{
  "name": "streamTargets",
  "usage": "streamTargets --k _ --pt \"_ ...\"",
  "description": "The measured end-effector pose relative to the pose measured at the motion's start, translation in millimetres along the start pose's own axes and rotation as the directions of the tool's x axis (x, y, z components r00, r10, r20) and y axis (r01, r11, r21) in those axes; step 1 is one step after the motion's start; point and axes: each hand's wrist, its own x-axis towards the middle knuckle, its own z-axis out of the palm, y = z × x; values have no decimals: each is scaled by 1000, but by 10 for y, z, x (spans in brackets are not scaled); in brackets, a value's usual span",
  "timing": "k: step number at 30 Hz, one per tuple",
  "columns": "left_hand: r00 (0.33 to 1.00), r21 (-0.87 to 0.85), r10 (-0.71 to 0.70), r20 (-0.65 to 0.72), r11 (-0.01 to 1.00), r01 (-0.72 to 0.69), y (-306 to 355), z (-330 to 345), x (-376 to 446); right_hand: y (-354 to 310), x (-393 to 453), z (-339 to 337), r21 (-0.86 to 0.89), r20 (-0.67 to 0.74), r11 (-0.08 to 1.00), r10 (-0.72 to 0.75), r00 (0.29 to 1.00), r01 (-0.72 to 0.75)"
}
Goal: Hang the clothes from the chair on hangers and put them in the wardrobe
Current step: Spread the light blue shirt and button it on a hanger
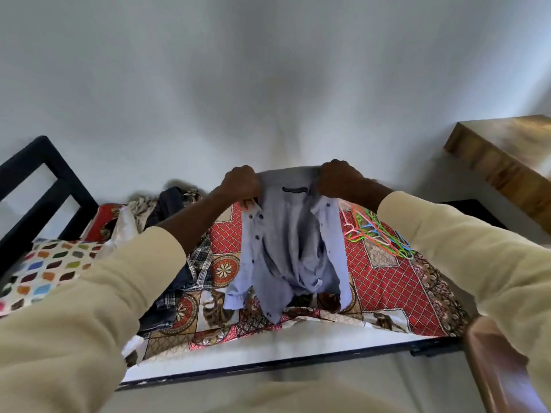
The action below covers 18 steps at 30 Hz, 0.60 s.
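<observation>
A light blue button-up shirt [286,251] hangs open in front of me above the bed, collar up and inside facing me. My left hand [241,184] grips its left shoulder by the collar. My right hand [338,178] grips the right shoulder. The tails dangle down to the patterned bedspread. A bundle of coloured plastic hangers [378,231] lies on the bed to the right of the shirt, behind my right forearm. More clothes [176,204], dark and checked, are piled on the bed to the left, partly hidden by my left arm.
The bed [387,281] has a red patterned spread and a black frame [38,186]. A pillow with coloured spots [50,266] lies at the left. A wooden ledge [507,162] juts out at the upper right. A brownish chair part [495,362] shows at the lower right. A white wall stands behind.
</observation>
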Motion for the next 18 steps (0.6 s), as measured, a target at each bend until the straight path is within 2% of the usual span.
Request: streamTargets --k 1,2,3,4,6,8,9,10,11,12,13,14,15,16,17,18 --pt "987 -243 -55 150 966 91 36 -63 9 -26 31 -41 70 78 998 -11 997 5" --pt "957 -354 -37 289 924 143 43 -140 28 -30 49 -90 115 171 993 -23 985 3" --pt "933 -351 7 360 927 128 43 -217 31 -20 67 -146 110 225 994 -49 973 24" --pt "926 -294 55 373 954 62 25 -262 28 22 89 -174 61 216 996 -75 974 63" --pt "959 -135 91 268 989 -56 -37 -300 46 155 96 -183 -114 95 985 -119 988 130" --pt "981 -21 165 104 986 -164 -126 -351 93 279 123 -183 -280 -57 952 -145 988 124" --pt "974 17 223 41 974 -224 -154 -387 97 310 147 -190 -289 -131 948 -181 975 137" --pt "960 7 280 -5 960 -279 -179 -411 110 340 180 -201 -224 -216 960 -219 951 170" --pt "946 -48 323 -27 945 -324 -180 -453 114 373 235 -217 -22 -324 974 -220 920 226" --pt "936 -182 353 -18 919 -350 -189 -487 121 364 241 -265 303 -298 930 -117 947 210" --pt "930 -362 367 18 869 -336 -180 -540 88 345 213 -312 630 -216 755 -52 975 180" --pt "914 -553 399 69 778 -298 -196 -583 86 368 183 -345 845 -158 512 -43 987 157" --pt "900 -667 423 107 702 -251 -200 -630 50 406 150 -369 949 -109 296 -28 994 112" --pt "897 -706 427 114 670 -230 -203 -668 42 395 86 -413 980 -61 186 -49 997 69" --pt "909 -642 402 106 726 -246 -171 -718 19 384 74 -437 980 -29 196 -74 997 43" --pt "919 -503 385 87 813 -293 -122 -767 -2 344 35 -503 941 -2 336 -99 995 36"
